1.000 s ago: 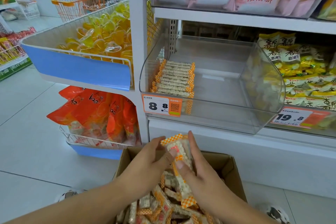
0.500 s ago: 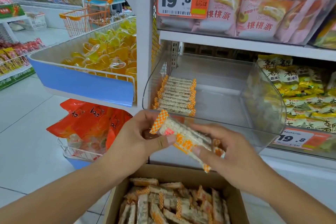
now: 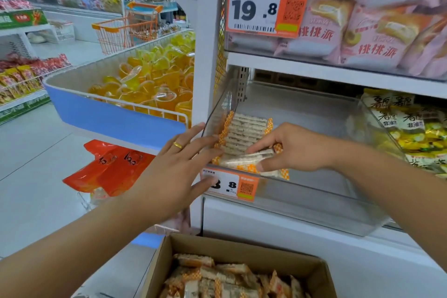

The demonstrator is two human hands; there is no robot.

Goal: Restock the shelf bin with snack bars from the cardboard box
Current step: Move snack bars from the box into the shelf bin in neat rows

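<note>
Snack bars (image 3: 242, 134) fill only one neat row at the left end of the clear shelf bin (image 3: 302, 191); most of its floor is bare, and the cardboard box (image 3: 244, 249) below looks well stocked, so I judge the job barely started. Of the hands, the right (image 3: 294, 150) pinches a few bars (image 3: 244, 159) at the row's front, while the left (image 3: 179, 169) rests flat-fingered against the bin's corner.

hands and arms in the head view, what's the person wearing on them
Both forearms are bare with no sleeves showing. The left hand has a plain gold ring on one of its fingers. The right hand shows no ring, watch or glove. Nails are short and unpainted.
</note>
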